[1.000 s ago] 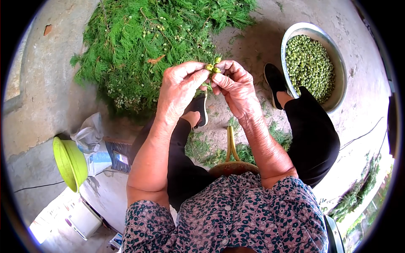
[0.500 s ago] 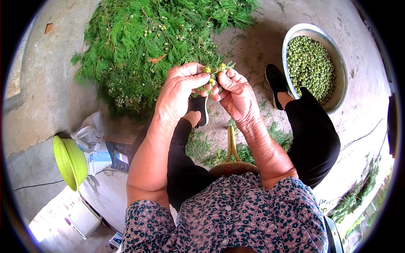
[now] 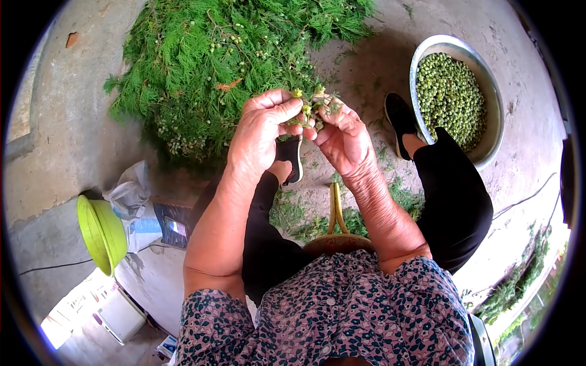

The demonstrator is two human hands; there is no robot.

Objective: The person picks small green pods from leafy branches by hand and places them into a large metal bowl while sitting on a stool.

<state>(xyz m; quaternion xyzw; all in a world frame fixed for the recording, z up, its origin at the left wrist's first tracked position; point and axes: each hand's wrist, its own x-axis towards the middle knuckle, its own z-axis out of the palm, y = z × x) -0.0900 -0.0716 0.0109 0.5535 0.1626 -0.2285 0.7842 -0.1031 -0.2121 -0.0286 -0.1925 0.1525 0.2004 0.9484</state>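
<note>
Between my hands, in front of the far pile, is a small cypress sprig (image 3: pixel 317 104) with several pale green cones on it. My left hand (image 3: pixel 259 131) is closed, pinching the sprig between thumb and forefinger. From the other side my right hand (image 3: pixel 347 140) has its fingers curled on the sprig's right end; its fingertips are partly hidden by greenery. Beyond the left hand lies a large heap of green cypress branches (image 3: pixel 195 73), some bearing cones. At the right stands a round metal basin (image 3: pixel 496 131) holding many loose green cones (image 3: pixel 450 97).
A basket (image 3: pixel 336 244) with a yellow handle sits between my legs, partly hidden by my shirt. Loose green sprigs (image 3: pixel 287 210) litter the concrete floor around it. A lime-green plastic basin (image 3: pixel 101 235) leans at the left beside a plastic bag (image 3: pixel 130 192). My shoes flank the work area.
The right fingers have shifted on the sprig, and its leafy end now lies over them. The sprig has turned slightly. My left hand keeps nearly the same place.
</note>
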